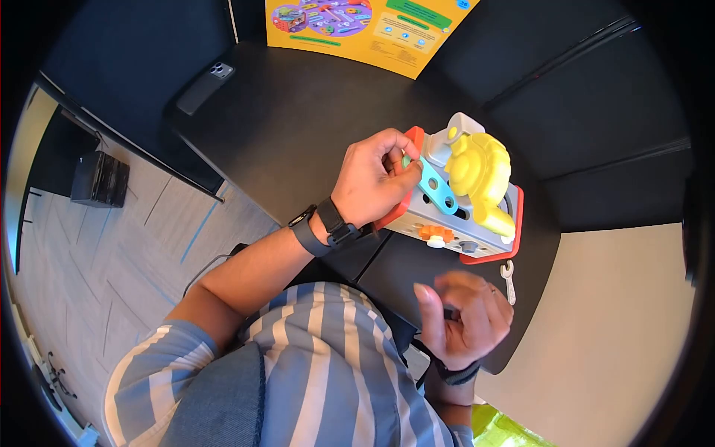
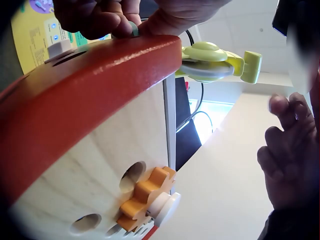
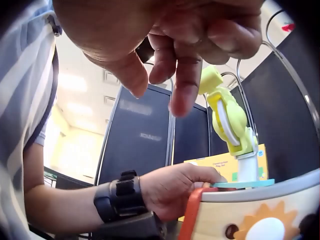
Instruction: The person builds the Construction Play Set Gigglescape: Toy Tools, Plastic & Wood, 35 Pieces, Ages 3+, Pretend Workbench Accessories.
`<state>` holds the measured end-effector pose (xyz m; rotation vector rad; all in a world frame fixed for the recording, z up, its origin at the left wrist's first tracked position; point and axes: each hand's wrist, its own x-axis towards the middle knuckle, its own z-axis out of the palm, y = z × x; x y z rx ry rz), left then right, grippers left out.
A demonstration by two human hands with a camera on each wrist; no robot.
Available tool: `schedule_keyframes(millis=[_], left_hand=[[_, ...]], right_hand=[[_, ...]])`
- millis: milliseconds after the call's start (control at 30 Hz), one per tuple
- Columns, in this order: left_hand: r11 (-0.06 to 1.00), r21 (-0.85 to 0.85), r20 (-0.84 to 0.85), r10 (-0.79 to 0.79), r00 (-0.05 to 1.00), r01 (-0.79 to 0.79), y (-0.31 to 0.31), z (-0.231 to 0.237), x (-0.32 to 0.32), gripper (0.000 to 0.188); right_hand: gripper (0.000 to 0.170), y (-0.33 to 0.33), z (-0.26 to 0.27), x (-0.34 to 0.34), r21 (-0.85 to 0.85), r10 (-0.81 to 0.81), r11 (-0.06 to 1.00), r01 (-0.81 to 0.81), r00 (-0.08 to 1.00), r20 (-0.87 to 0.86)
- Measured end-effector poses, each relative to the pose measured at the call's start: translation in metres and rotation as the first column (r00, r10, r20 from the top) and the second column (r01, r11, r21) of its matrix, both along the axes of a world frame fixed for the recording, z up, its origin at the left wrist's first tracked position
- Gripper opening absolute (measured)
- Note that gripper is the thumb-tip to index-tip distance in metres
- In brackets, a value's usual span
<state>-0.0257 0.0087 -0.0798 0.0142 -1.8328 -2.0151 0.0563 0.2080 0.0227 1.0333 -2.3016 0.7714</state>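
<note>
The left hand (image 1: 375,179) pinches a turquoise strip (image 1: 442,193) while the right hand (image 1: 469,322) (slightly blurred) hovers loosely, unburdened.

The left arm (image 1: 257,270) is extended, and a pinch is formed by the left hand (image 1: 372,179). The right hand (image 1: 473,320) is held apart with fingers loosely bent.

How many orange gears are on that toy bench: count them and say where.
1: the orange gear sits on the near wooden side of the toy bench, behind the head of a white peg. More may be hidden on the far side.
</note>
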Motion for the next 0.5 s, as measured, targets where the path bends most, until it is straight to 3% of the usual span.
schedule_keyframes(millis=[100,500], left_hand=[[1.000,-0.013,0.001,0.005,1.000,-0.005,-0.001,0.001,0.000,0.011],[1.000,0.010,0.015,-0.005,1.000,0.004,0.000,0.003,0.002,0.011]], right_hand=[[0.039,-0.004,-0.004,-0.008,0.100,-0.046,0.994,0.049,0.999,-0.028],[0.042,-0.008,-0.009,-0.019,0.112,-0.080,0.990,0.084,0.996,-0.045]])
